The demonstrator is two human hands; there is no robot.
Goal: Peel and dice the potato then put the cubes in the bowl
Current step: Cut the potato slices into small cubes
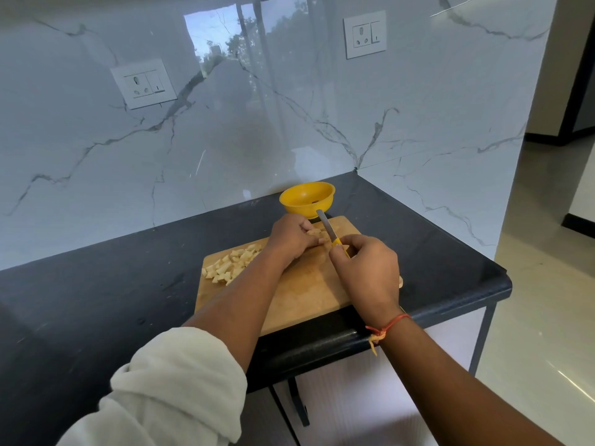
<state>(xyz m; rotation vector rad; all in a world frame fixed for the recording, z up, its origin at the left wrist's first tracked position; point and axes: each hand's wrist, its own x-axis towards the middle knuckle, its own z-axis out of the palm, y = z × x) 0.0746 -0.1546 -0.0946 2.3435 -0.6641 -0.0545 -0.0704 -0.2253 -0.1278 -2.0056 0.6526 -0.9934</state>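
Note:
A wooden cutting board (309,294) lies on the black counter. A heap of pale potato cubes (230,265) sits on its left part. My left hand (291,239) holds a small piece of potato (315,232) down at the board's far end, fingers curled over it. My right hand (367,268) grips the yellow handle of a knife (326,228), whose grey blade lies against that piece and points toward the bowl. The yellow bowl (307,197) stands just beyond the board; it looks almost empty.
The black counter (128,284) ends at a rounded front edge and a right corner close to the board. Marble walls with two sockets (143,83) enclose the back and right. Tiled floor lies to the right.

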